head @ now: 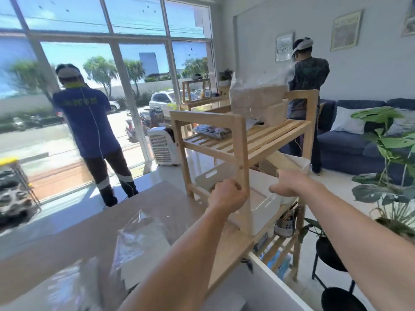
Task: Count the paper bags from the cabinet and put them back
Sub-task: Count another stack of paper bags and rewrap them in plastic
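Note:
A plastic-wrapped pack of brown paper bags (pixel 258 102) stands on the top shelf of the wooden cabinet (pixel 244 140). Both my arms reach to the middle shelf, where a white bin (pixel 265 205) sits. My left hand (pixel 226 196) has its fingers curled at the bin's near rim, beside the cabinet's front post. My right hand (pixel 292 184) grips a flat stack of brown and white paper bags (pixel 287 161) over the bin, under the top shelf. How far the stack goes in is hidden by the shelf.
An empty clear plastic wrapper (pixel 139 236) and white sheets lie on the brown table (pixel 74 227) in front of me. A dark packet (pixel 213 131) lies on the top shelf. Two people stand by the window and the far wall. Plants (pixel 390 140) crowd the right.

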The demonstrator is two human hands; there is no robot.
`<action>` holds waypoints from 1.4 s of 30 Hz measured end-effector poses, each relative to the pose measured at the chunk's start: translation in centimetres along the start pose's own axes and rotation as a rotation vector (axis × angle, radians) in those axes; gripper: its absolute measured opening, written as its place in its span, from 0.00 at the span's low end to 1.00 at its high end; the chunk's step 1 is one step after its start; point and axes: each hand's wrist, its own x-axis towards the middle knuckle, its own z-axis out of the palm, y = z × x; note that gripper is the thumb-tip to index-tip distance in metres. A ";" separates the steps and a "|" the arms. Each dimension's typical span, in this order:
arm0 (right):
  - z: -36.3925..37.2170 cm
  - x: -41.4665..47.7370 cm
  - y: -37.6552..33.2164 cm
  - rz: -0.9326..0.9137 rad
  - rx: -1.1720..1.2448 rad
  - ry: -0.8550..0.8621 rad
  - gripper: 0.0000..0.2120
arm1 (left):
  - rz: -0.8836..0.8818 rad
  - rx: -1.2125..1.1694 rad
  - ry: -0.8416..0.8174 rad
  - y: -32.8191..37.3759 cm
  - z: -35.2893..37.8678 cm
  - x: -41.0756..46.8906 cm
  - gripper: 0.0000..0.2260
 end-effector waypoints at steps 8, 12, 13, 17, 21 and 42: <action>3.1 -4.7 -12.7 -0.287 -0.073 -0.103 0.19 | -0.231 -0.004 0.240 -10.2 -9.7 -7.4 0.08; 5.2 -7.1 -18.6 -0.426 -0.108 -0.153 0.21 | -0.350 0.038 0.337 -15.8 -13.7 -11.4 0.09; 5.9 -7.6 -19.9 -0.465 -0.115 -0.161 0.21 | -0.379 0.037 0.364 -17.2 -14.4 -12.4 0.08; 8.7 -10.0 -24.6 -0.591 -0.099 -0.200 0.19 | -0.526 0.000 0.387 -22.4 -16.3 -16.1 0.07; 11.9 -11.8 -28.8 -0.679 -0.049 -0.225 0.17 | -0.711 0.098 0.194 -26.9 -16.6 -19.5 0.27; 25.8 -14.0 -33.9 -0.419 0.365 -0.806 0.13 | -0.602 0.291 0.050 -35.4 -14.8 -27.4 0.23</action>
